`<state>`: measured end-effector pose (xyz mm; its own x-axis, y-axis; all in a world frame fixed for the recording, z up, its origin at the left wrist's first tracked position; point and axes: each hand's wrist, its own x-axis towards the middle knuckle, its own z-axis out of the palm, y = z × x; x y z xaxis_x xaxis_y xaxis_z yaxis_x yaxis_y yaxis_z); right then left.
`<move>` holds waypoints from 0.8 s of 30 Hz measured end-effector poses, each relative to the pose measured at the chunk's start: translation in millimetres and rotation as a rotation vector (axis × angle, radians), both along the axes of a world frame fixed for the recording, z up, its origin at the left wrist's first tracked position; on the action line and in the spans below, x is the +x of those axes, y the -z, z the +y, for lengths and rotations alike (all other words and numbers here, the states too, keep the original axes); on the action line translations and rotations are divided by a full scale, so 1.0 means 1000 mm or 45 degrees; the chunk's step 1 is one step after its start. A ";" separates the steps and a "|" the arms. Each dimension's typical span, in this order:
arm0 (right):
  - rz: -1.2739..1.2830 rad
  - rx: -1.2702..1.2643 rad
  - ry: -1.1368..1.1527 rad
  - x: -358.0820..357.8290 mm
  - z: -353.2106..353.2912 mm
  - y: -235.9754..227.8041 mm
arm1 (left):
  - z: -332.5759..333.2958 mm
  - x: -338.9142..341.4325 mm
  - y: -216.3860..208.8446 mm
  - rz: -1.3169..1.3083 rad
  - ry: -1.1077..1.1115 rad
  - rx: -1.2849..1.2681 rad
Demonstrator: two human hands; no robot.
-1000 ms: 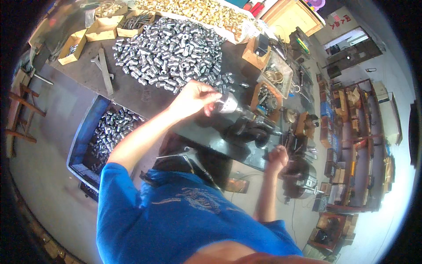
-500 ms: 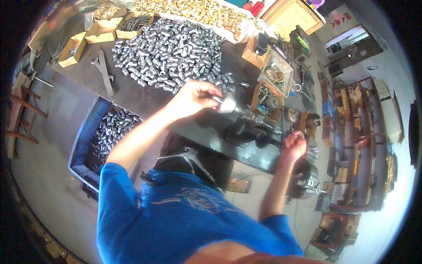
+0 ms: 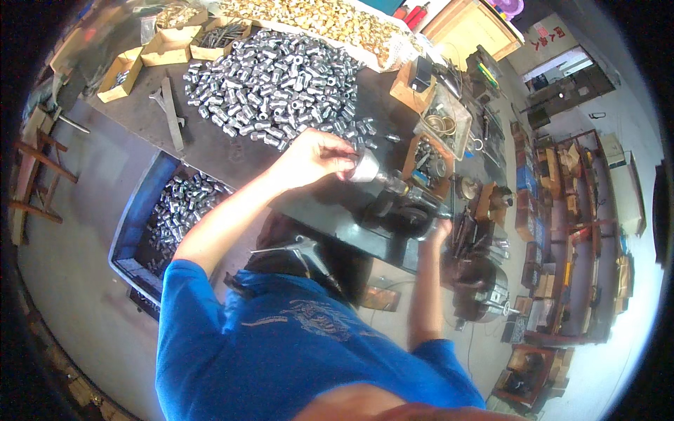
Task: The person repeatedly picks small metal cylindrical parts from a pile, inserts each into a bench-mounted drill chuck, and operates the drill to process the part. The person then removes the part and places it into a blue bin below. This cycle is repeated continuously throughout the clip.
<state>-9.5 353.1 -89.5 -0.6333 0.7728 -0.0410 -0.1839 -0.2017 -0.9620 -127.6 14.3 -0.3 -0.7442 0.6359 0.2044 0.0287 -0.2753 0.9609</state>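
My left hand [image 3: 321,157] is at the left end of a small bench machine, thumb and fingers pinched together against its round silver chuck [image 3: 366,167]. What the fingertips hold is hidden. From the chuck the dark machine body [image 3: 404,209] runs to the right along the bench's near edge. At its right end is my right hand [image 3: 441,229], blurred, its fingers mostly hidden behind the machine. Beyond my left hand lies a large heap of silver hex metal fittings [image 3: 277,88], a few of them scattered toward the chuck.
A blue bin [image 3: 130,231] of fittings stands below the bench at left. Brass parts [image 3: 316,21] lie at the back, beside small boxes [image 3: 170,45]. A wrench [image 3: 167,105] and a flat bar rest at left. Parts boxes [image 3: 427,165] stand behind the machine; a motor [image 3: 484,291] is at right.
My right hand has moved left and inward from beyond the machine to its right end. The left hand stays at the chuck, and the metal piece glimpsed at its fingertips is now hidden.
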 end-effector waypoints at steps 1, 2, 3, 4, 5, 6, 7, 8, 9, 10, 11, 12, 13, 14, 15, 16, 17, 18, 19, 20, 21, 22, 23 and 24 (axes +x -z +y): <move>0.002 -0.099 0.006 0.004 0.000 0.003 | 0.000 -0.001 -0.001 -0.004 0.004 -0.026; 0.035 -0.137 -0.033 0.006 -0.004 0.001 | 0.001 0.000 -0.001 0.000 -0.006 -0.017; 0.068 -0.175 -0.072 0.009 -0.007 -0.001 | 0.002 0.002 -0.001 0.004 -0.017 -0.009; 0.101 -0.214 -0.112 0.011 -0.011 -0.004 | 0.003 0.003 -0.001 0.009 -0.028 -0.001; 0.067 -0.205 -0.067 0.013 -0.019 -0.010 | 0.003 0.004 -0.001 0.031 -0.054 -0.021; 0.036 -0.195 -0.016 0.014 -0.027 -0.017 | 0.004 0.005 0.000 0.058 -0.074 -0.041; 0.006 -0.186 0.034 0.016 -0.031 -0.021 | 0.005 0.004 0.000 0.085 -0.093 -0.060; -0.003 -0.233 0.036 0.021 -0.026 -0.015 | 0.005 0.005 0.000 0.091 -0.095 -0.033; -0.015 -0.279 0.043 0.030 -0.018 -0.006 | 0.006 0.006 0.001 0.092 -0.093 -0.004; -0.028 -0.326 0.051 0.036 -0.010 0.003 | 0.007 0.006 0.002 0.092 -0.090 0.025; -0.052 -0.311 0.128 0.036 -0.033 -0.016 | 0.004 0.007 0.004 0.083 -0.115 -0.024; -0.075 -0.270 0.075 0.040 -0.034 -0.019 | 0.004 0.008 0.005 0.065 -0.120 -0.012; -0.099 -0.228 0.020 0.045 -0.034 -0.020 | 0.003 0.008 0.006 0.047 -0.126 -0.001; -0.112 -0.183 -0.027 0.048 -0.032 -0.022 | 0.004 0.007 0.005 0.038 -0.126 0.016; -0.111 -0.212 -0.020 0.047 -0.030 -0.020 | 0.005 0.007 0.006 0.038 -0.121 0.027; -0.103 -0.260 0.020 0.044 -0.026 -0.014 | 0.006 0.009 0.004 0.029 -0.136 -0.005; -0.088 -0.308 0.064 0.040 -0.021 -0.008 | 0.008 0.010 0.001 0.026 -0.146 -0.035; -0.078 -0.359 0.097 0.031 -0.028 -0.014 | 0.007 0.012 -0.001 0.020 -0.167 -0.070; 0.069 -0.456 0.054 0.016 -0.037 -0.019 | 0.006 0.011 -0.001 0.045 -0.165 -0.116; 0.046 -0.281 0.046 0.007 -0.027 -0.013 | 0.005 0.011 -0.003 0.073 -0.159 -0.155; 0.028 -0.102 0.048 0.000 -0.007 -0.001 | 0.007 0.009 -0.004 0.105 -0.145 -0.190; 0.009 0.073 0.045 -0.007 0.010 0.004 | 0.008 0.009 -0.004 0.110 -0.164 -0.220; -0.024 0.303 0.016 -0.017 0.023 -0.002 | 0.009 0.009 -0.003 0.114 -0.182 -0.250; -0.056 0.531 -0.013 -0.027 0.033 -0.010 | 0.009 0.008 -0.002 0.119 -0.202 -0.283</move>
<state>-37.0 386.0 -79.3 -0.6457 0.7225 0.2469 -0.1407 0.2053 -0.9685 -119.1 23.1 1.3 -0.8225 0.5498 0.1455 0.1459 -0.0433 0.9883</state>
